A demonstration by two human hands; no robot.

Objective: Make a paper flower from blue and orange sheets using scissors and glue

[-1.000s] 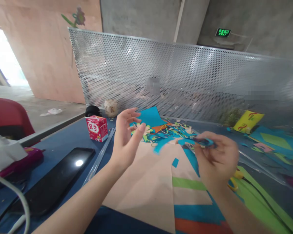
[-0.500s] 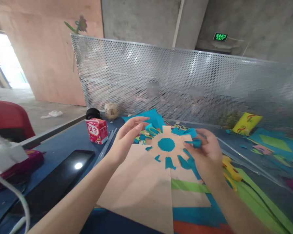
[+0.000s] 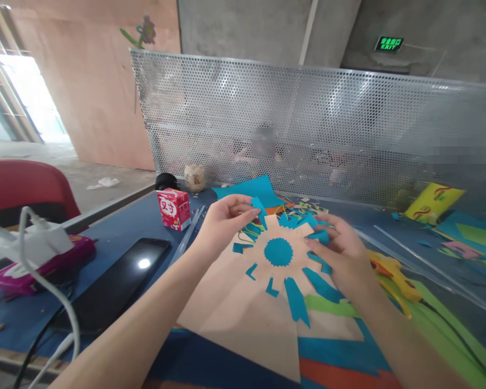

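A gear-shaped peach paper cutout [image 3: 258, 258] with blue strips round its edge and a scalloped blue paper circle [image 3: 278, 252] at its centre is held up before me. My left hand [image 3: 229, 219] pinches a blue paper strip [image 3: 258, 206] at its upper left. On its right side, my right hand [image 3: 342, 251] grips the edge between thumb and fingers, beside a curled blue strip. Several blue strips hang from the lower edge, some bent. Beneath lies a large peach sheet [image 3: 243, 324], overlapping green, blue and orange paper.
To the left are a phone [image 3: 117, 281], a white charger [image 3: 32, 246] with cables and a red box [image 3: 174, 209]. A yellow glue gun [image 3: 397, 275] with clear sticks and paper scraps lies right. A perforated metal screen [image 3: 235, 108] stands behind.
My left fingers have gone from apart to closed on a blue strip. The cutout has tilted to face me more, its lower strips showing longer. My view has shifted slightly left.
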